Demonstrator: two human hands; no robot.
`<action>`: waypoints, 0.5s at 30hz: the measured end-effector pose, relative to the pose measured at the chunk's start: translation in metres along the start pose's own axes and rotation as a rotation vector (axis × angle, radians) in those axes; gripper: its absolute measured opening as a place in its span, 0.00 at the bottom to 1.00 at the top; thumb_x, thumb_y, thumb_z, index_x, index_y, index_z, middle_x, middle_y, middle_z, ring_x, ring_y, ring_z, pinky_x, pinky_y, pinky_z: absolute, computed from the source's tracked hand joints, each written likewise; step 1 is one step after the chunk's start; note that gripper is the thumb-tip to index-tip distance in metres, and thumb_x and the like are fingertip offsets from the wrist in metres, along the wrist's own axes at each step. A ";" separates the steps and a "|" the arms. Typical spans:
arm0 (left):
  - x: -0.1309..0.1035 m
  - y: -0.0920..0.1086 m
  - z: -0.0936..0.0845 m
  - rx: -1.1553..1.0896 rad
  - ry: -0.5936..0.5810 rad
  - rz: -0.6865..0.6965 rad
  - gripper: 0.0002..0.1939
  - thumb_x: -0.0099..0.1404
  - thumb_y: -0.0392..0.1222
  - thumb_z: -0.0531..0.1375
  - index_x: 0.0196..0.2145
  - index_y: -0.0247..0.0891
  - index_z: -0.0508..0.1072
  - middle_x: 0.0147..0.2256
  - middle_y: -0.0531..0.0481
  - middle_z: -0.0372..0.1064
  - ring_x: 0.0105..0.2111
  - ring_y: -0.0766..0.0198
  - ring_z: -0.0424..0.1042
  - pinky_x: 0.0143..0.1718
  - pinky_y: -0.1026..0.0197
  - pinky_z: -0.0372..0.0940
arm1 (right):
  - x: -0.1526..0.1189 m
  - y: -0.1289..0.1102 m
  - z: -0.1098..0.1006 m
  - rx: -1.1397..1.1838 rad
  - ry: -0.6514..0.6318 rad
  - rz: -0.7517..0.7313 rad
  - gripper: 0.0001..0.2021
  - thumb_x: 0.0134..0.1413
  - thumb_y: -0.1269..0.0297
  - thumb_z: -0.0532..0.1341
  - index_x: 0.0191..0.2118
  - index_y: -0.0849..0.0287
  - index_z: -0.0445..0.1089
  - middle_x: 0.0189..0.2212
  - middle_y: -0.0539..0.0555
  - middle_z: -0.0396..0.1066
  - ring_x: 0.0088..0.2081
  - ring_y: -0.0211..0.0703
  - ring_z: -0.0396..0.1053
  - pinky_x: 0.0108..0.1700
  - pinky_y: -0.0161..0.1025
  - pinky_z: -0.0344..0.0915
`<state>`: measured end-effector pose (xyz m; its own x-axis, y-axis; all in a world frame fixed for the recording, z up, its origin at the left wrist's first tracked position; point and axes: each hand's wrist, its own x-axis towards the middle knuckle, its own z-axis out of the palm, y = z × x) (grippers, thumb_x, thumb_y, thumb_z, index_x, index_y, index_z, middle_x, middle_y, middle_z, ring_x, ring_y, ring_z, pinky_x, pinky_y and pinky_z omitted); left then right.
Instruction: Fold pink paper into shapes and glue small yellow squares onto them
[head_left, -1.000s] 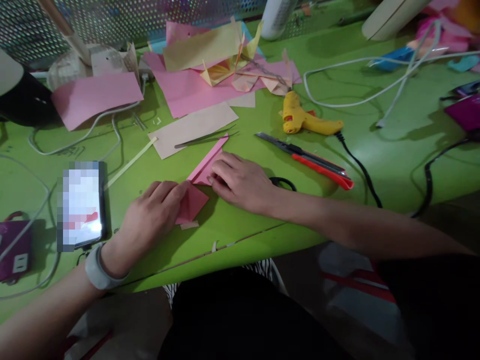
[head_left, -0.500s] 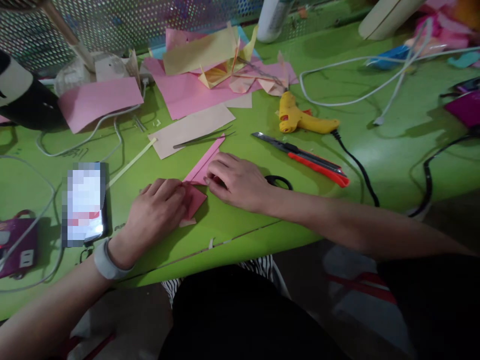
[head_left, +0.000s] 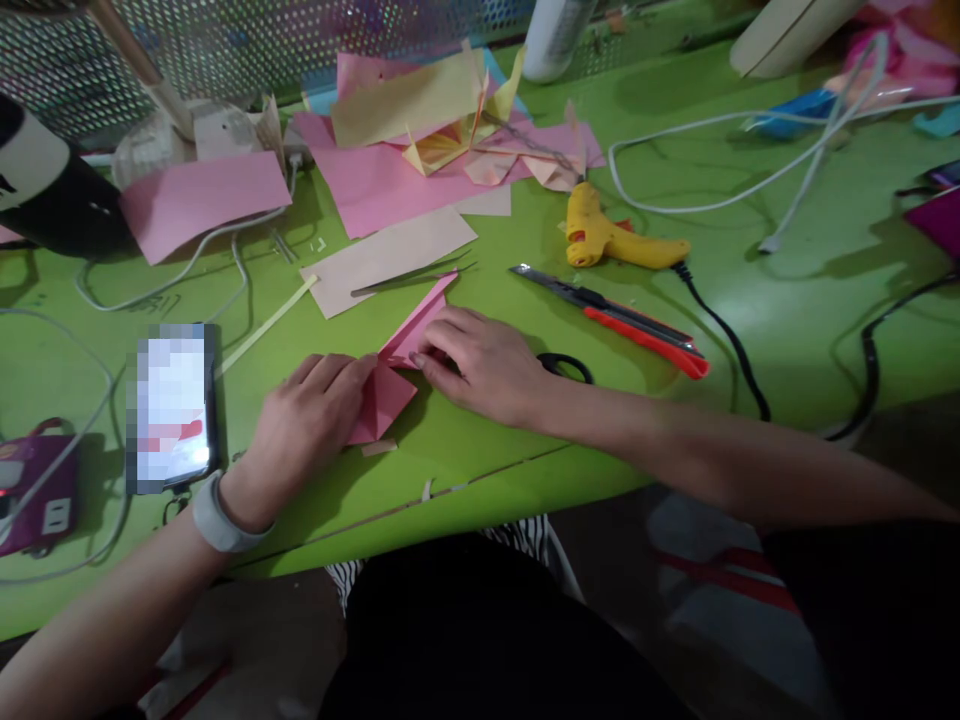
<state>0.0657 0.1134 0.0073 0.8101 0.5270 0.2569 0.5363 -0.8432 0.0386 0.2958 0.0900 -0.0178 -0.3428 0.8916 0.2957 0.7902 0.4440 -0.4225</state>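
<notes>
A folded pink paper (head_left: 391, 398) lies on the green table between my hands. My left hand (head_left: 319, 405) grips its left part, thumb and fingers pressed together on the paper. My right hand (head_left: 480, 365) pinches the paper's right side, just below a narrow strip that points up and away. Tweezers (head_left: 409, 280) rest on a pale paper sheet (head_left: 397, 245) beyond the folded piece. A small pale scrap (head_left: 379, 448) lies on the table just below the pink paper.
Right of my hands lie a red utility knife (head_left: 645, 336), black scissors handles (head_left: 566, 367) and a yellow glue gun (head_left: 619, 238) with its cord. A phone (head_left: 176, 400) is at the left. Coloured papers (head_left: 375, 185) and white cables (head_left: 675, 208) lie farther back.
My left hand has shifted slightly left and up on the folded paper, and more of the lower pink part shows. The view has shifted slightly. My right hand still pinches the paper.
</notes>
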 end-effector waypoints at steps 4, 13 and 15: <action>0.000 0.000 -0.001 0.000 -0.001 -0.005 0.14 0.69 0.42 0.58 0.49 0.31 0.72 0.40 0.39 0.74 0.37 0.53 0.72 0.35 0.53 0.72 | 0.001 0.000 0.001 -0.003 0.006 0.028 0.10 0.68 0.63 0.53 0.36 0.61 0.66 0.35 0.57 0.69 0.35 0.42 0.64 0.31 0.37 0.57; -0.002 -0.001 0.003 0.014 0.041 0.023 0.10 0.69 0.38 0.56 0.45 0.34 0.74 0.41 0.42 0.74 0.38 0.55 0.72 0.34 0.56 0.71 | 0.005 -0.003 0.000 -0.033 -0.033 0.056 0.11 0.68 0.64 0.53 0.40 0.64 0.68 0.38 0.59 0.70 0.36 0.43 0.66 0.30 0.37 0.59; -0.002 0.000 0.004 0.035 0.058 0.014 0.09 0.69 0.34 0.55 0.44 0.35 0.74 0.40 0.44 0.74 0.37 0.55 0.71 0.33 0.56 0.70 | 0.005 -0.003 0.000 -0.039 -0.042 0.061 0.11 0.68 0.64 0.52 0.40 0.64 0.69 0.39 0.60 0.70 0.36 0.43 0.66 0.30 0.37 0.59</action>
<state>0.0652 0.1128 0.0027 0.8028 0.5077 0.3126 0.5341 -0.8454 0.0015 0.2917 0.0934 -0.0146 -0.3137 0.9201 0.2344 0.8289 0.3858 -0.4051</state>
